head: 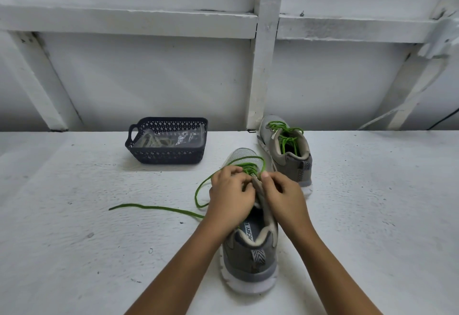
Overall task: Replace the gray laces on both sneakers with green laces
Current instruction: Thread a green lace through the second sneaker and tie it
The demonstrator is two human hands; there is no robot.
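Two gray sneakers are seen on the white bench (74, 240). The near sneaker (249, 262) is stood heel toward the viewer in the middle of the bench, and the far sneaker (275, 147) is set just beyond it to the right, against the back wall, the two lying close together but apart. Two green laces are counted. One green lace (159, 207) is partly threaded through the front eyelets of the near sneaker, with one loop arched over the toe, another loop thrown out to the left, and one free end trailed leftward across the bench. The second green lace (285, 138) is seen threaded in the far sneaker. Both hands are closed at the top of the laced rows of the near sneaker: the left hand (231, 198) is curled over the left eyelets with the green lace gripped under its fingers, and the right hand (283, 195) has the same lace pinched by thumb and forefinger beside the raised tongue (263, 200). One dark basket (169, 157) is placed left of the sneakers near the back edge; the gray laces (151, 141) and some clear wrapping (185, 138) are held in it.
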